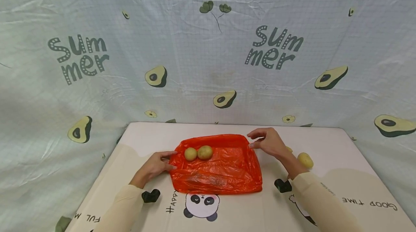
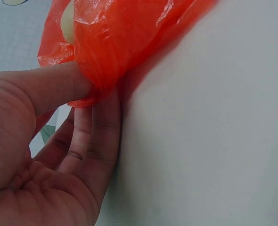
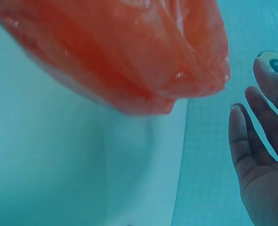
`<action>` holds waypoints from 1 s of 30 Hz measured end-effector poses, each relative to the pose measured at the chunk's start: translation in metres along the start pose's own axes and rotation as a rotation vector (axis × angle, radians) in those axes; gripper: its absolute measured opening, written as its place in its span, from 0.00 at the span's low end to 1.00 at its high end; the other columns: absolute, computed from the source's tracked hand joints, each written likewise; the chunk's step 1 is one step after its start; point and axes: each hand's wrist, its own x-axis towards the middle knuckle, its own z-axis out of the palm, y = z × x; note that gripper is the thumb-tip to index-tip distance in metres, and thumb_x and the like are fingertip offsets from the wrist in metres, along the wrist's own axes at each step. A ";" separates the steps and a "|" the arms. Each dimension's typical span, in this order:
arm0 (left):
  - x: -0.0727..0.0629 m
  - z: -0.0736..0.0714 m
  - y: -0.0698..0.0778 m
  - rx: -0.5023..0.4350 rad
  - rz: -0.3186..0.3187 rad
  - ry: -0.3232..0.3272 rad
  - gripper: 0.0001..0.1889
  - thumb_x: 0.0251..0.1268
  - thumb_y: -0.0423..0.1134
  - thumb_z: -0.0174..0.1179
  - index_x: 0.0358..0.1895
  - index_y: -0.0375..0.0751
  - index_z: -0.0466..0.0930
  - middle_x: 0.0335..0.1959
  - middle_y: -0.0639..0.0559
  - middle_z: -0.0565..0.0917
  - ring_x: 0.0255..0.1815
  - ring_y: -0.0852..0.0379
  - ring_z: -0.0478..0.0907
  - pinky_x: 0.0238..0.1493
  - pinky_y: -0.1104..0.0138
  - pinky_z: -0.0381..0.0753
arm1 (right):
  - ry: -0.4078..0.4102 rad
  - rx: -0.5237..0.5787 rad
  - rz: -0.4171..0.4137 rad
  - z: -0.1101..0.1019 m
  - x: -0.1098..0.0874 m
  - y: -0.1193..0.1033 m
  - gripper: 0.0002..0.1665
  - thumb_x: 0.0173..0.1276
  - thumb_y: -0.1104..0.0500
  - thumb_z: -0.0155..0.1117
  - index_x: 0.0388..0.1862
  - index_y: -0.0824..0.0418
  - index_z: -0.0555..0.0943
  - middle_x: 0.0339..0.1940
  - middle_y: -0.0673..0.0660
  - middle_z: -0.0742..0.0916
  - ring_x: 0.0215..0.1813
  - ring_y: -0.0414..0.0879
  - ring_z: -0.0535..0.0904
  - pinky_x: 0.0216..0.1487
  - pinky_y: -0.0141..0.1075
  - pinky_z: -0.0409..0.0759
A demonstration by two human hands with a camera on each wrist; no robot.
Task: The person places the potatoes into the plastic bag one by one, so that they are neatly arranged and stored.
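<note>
A red plastic bag (image 1: pixel 224 163) lies spread in a roughly rectangular shape with raised edges; what gives it that shape is hidden. Two potatoes, a smaller one (image 1: pixel 190 154) and a larger one (image 1: pixel 205 152), sit side by side within it, toward the left. My left hand (image 1: pixel 155 167) pinches the bag's left edge, thumb over the plastic and fingers behind it, as the left wrist view shows. By the bag's upper right corner, my right hand (image 1: pixel 268 142) has loosely bent, parted fingers. The right wrist view shows a gap between those fingers and the bag (image 3: pixel 129 56).
Another potato (image 1: pixel 305 160) lies on the table beyond my right forearm, and a further yellowish one (image 1: pixel 289 149) is mostly hidden behind that wrist. The white table (image 1: pixel 156 134) has a printed panda (image 1: pixel 202 205) in front of the bag. A patterned curtain (image 1: pixel 195 55) hangs behind.
</note>
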 end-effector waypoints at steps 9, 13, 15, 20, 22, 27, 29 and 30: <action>0.001 0.000 -0.001 0.014 0.007 0.002 0.31 0.60 0.29 0.72 0.70 0.37 0.78 0.65 0.36 0.79 0.52 0.48 0.78 0.54 0.60 0.88 | 0.004 -0.045 0.017 -0.010 -0.002 0.013 0.20 0.66 0.64 0.72 0.57 0.64 0.87 0.59 0.68 0.87 0.56 0.59 0.86 0.56 0.48 0.89; 0.001 0.001 -0.001 0.010 -0.006 0.005 0.31 0.60 0.29 0.71 0.69 0.37 0.78 0.66 0.36 0.79 0.52 0.48 0.78 0.54 0.60 0.88 | 0.003 -0.046 0.020 -0.014 -0.003 0.020 0.20 0.67 0.64 0.71 0.57 0.64 0.87 0.58 0.68 0.88 0.54 0.57 0.86 0.55 0.47 0.89; 0.000 0.002 0.000 0.005 -0.015 0.012 0.31 0.60 0.28 0.71 0.69 0.38 0.79 0.66 0.37 0.80 0.52 0.48 0.78 0.54 0.61 0.88 | -0.003 -0.051 0.015 -0.017 -0.004 0.024 0.20 0.67 0.63 0.71 0.58 0.64 0.86 0.58 0.68 0.88 0.54 0.56 0.86 0.55 0.46 0.89; 0.001 0.003 0.002 -0.001 0.006 -0.014 0.31 0.61 0.29 0.71 0.70 0.38 0.78 0.68 0.35 0.78 0.54 0.47 0.79 0.55 0.60 0.89 | 0.008 -0.060 0.024 -0.025 -0.006 0.030 0.20 0.67 0.64 0.71 0.58 0.65 0.86 0.58 0.68 0.88 0.53 0.56 0.86 0.52 0.45 0.90; 0.001 0.002 0.002 0.006 0.010 -0.016 0.31 0.61 0.29 0.70 0.71 0.37 0.77 0.69 0.34 0.77 0.54 0.46 0.79 0.56 0.59 0.88 | 0.008 -0.056 0.030 -0.027 -0.005 0.031 0.20 0.66 0.64 0.71 0.58 0.65 0.86 0.58 0.68 0.88 0.53 0.57 0.86 0.52 0.45 0.90; 0.001 -0.001 0.000 0.037 -0.007 0.015 0.30 0.62 0.29 0.70 0.70 0.39 0.78 0.69 0.35 0.78 0.55 0.47 0.78 0.58 0.58 0.88 | 0.002 -0.061 0.024 -0.028 -0.003 0.034 0.21 0.66 0.63 0.72 0.58 0.66 0.86 0.58 0.68 0.88 0.55 0.58 0.87 0.53 0.44 0.89; 0.002 -0.001 0.000 0.042 -0.007 0.015 0.30 0.62 0.30 0.70 0.70 0.40 0.79 0.69 0.36 0.78 0.55 0.47 0.78 0.59 0.58 0.87 | 0.008 -0.073 0.021 -0.030 -0.003 0.037 0.21 0.65 0.63 0.73 0.57 0.66 0.86 0.58 0.69 0.88 0.55 0.58 0.87 0.53 0.45 0.89; 0.002 -0.001 -0.001 0.041 -0.007 0.014 0.30 0.62 0.29 0.70 0.70 0.40 0.79 0.69 0.36 0.78 0.55 0.47 0.78 0.59 0.58 0.88 | 0.010 -0.077 0.021 -0.032 -0.004 0.039 0.21 0.65 0.63 0.73 0.57 0.67 0.86 0.58 0.69 0.88 0.55 0.58 0.87 0.54 0.46 0.88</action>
